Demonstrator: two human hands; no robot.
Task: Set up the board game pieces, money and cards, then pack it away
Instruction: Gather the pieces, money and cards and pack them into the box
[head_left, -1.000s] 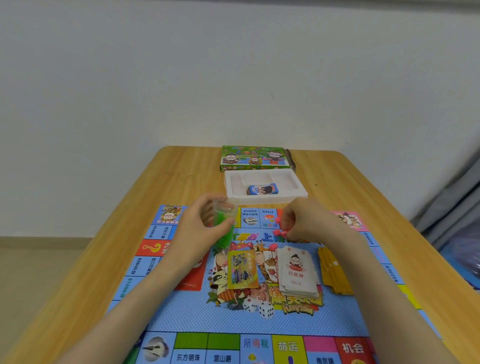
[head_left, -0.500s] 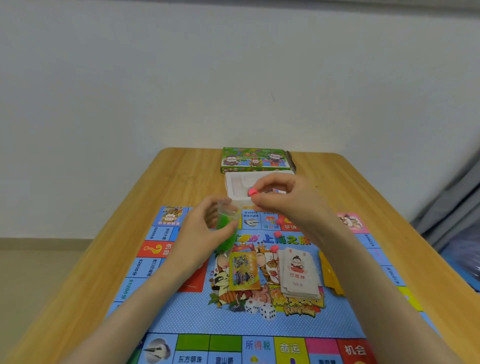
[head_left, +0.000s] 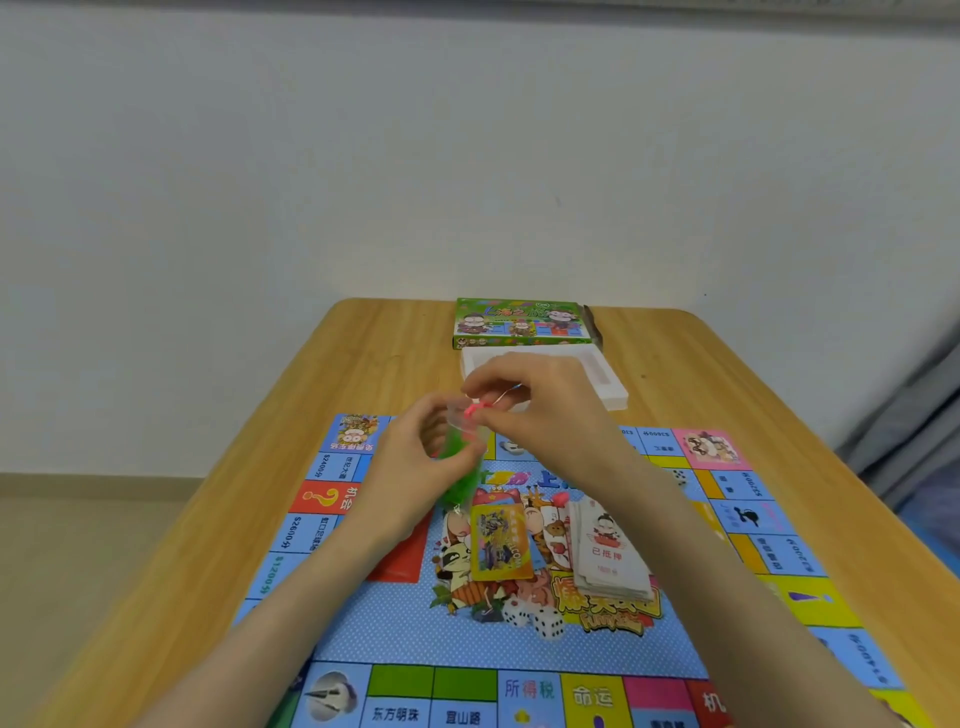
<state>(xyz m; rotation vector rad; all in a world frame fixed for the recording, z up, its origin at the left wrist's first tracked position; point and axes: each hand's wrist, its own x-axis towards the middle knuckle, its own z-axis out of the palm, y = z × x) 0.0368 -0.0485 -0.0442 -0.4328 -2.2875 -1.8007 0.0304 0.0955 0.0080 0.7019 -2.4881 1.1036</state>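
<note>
My left hand (head_left: 415, 457) holds a small clear plastic bag (head_left: 460, 467) of green pieces upright above the far part of the game board (head_left: 395, 629). My right hand (head_left: 540, 405) pinches a small pink piece (head_left: 474, 409) right at the bag's open mouth. On the board lie a yellow card (head_left: 500, 543), a stack of white cards (head_left: 610, 553), two white dice (head_left: 535, 618) and another pink piece (head_left: 559, 499). My right forearm hides most of a yellow stack at the board's right.
A white plastic tray (head_left: 608, 384) and the green game box (head_left: 519, 322) stand at the far end of the wooden table (head_left: 218, 519). A white wall rises behind. Grey fabric shows at the right edge.
My right hand lifted a pink piece off the board, swung it over the tray and brought it left and down to the bag's mouth. My left hand kept the bag nearly still.
</note>
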